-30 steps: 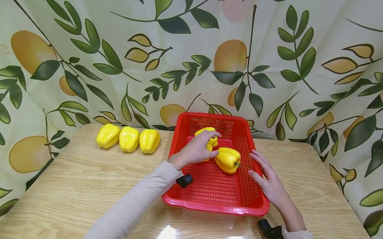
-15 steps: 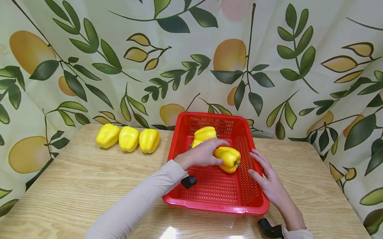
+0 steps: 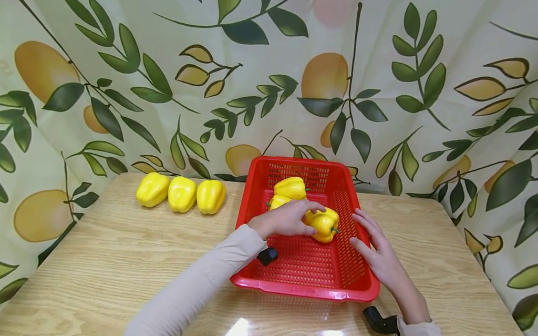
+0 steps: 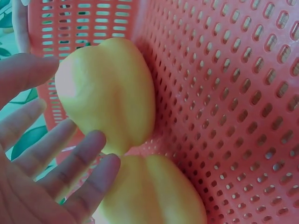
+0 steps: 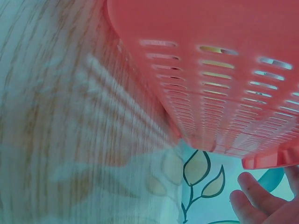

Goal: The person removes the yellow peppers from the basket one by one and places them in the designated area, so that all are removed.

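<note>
Inside the red plastic basket (image 3: pixel 307 290) lie three yellow bell peppers. My left hand (image 3: pixel 291 218) reaches in over the left side, its thumb and fingers spread around the near side of the right-hand pepper (image 3: pixel 325 226). In the left wrist view, the thumb and fingertips are close to this pepper (image 4: pixel 110 93), and a second pepper (image 4: pixel 149 191) sits beside it; firm contact is unclear. Behind the hand are a far pepper (image 3: pixel 290 187) and a partly hidden pepper (image 3: pixel 278 201). My right hand (image 3: pixel 385 256) rests at the basket's right rim with loosely extended fingers.
Three more yellow bell peppers stand in a row left of the basket: a left one (image 3: pixel 152 189), a middle one (image 3: pixel 182 194) and a right one (image 3: pixel 211 196). The wooden table (image 3: pixel 114 261) meets a leaf-and-fruit patterned curtain (image 3: pixel 255 98) at its back edge.
My left hand has moved right and slightly nearer, from over the back-left peppers to the right-hand pepper. The peppers have not visibly shifted, and my right hand stays at the rim.
</note>
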The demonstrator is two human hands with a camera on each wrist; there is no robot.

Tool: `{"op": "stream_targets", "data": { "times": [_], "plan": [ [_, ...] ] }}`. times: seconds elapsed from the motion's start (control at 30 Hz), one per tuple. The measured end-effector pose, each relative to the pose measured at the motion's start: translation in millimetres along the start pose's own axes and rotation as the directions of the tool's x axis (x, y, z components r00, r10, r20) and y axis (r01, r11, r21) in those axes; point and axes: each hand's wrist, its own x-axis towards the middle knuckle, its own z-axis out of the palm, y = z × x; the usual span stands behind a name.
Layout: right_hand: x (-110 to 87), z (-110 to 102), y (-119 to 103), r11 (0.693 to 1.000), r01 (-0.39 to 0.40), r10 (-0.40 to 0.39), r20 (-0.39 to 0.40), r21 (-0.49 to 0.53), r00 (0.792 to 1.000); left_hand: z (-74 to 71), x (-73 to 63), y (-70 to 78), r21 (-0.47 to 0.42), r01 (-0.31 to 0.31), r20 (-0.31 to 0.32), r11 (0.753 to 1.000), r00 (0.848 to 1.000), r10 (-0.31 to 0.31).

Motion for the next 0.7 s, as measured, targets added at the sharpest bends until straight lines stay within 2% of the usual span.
{"op": "stream_targets", "data": {
  "times": [0.33,0.7],
  "plan": [
    [-0.3,0.0,1.1,1.000,0.006,-0.006,-0.002,0.021,1.000,0.7,2.2,-0.3,-0.001,0.025,-0.011,1.000,1.000,-0.025],
    [-0.3,0.6,0.0,1.000,0.009,-0.009,-0.003,0.017,1.000,5.8,3.3,1.0,0.072,0.057,-0.013,0.996,0.998,-0.056]
  ]
}}
